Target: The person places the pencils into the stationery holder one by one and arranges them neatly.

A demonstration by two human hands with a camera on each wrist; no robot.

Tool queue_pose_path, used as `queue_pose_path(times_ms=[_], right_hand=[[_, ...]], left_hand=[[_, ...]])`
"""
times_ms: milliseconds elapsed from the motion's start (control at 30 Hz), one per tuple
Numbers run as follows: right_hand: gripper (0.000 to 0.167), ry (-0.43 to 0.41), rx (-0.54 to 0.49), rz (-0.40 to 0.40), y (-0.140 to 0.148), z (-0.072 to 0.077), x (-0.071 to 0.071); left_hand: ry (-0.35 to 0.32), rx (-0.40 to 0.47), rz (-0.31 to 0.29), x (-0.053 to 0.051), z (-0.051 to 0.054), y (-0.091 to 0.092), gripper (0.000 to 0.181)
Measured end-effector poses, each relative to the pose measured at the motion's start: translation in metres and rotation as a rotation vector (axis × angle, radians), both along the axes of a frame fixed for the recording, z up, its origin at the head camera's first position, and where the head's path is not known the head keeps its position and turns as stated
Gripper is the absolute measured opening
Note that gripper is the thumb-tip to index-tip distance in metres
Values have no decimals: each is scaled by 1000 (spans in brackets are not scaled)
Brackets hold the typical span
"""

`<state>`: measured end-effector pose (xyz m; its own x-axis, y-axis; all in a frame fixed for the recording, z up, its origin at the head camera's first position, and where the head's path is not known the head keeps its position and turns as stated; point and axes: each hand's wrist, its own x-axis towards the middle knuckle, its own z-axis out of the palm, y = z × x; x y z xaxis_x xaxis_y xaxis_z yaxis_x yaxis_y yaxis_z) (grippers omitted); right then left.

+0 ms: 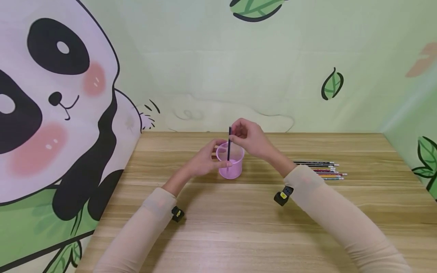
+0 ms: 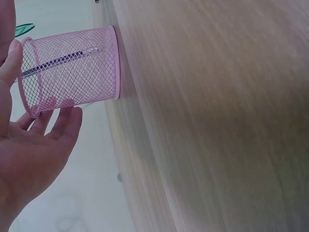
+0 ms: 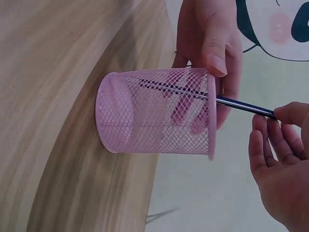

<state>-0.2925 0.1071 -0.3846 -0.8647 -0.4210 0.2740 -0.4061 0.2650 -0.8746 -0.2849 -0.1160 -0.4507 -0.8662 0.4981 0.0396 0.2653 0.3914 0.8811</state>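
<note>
A pink mesh pencil cup (image 1: 236,170) stands upright on the wooden table. My left hand (image 1: 206,160) grips it near the rim, thumb on the near side and fingers around the far side; the left wrist view shows this hand (image 2: 41,150) against the mesh (image 2: 77,67). Between thumb and fingertips, my right hand (image 1: 252,138) pinches the upper end of a dark pencil (image 1: 229,146). In the right wrist view the pencil (image 3: 244,105) reaches down inside the cup (image 3: 145,116), slanted. No other pencil shows through the mesh.
Several pencils (image 1: 327,172) lie side by side on the table to the right, partly hidden behind my right forearm. A printed backdrop (image 1: 218,76) with a panda and leaves rises at the table's back edge (image 1: 307,133) and along the sides.
</note>
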Motion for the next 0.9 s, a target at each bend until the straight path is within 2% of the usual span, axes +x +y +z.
queue_pose_path(times_ms=[300, 900], right_hand=[[15, 10, -11, -17, 0, -10, -5], [16, -12, -12, -21, -1, -13, -7]], left_hand=[[-1, 1, 0, 0, -1, 0, 83], [-2, 9, -2, 0, -2, -1, 82]])
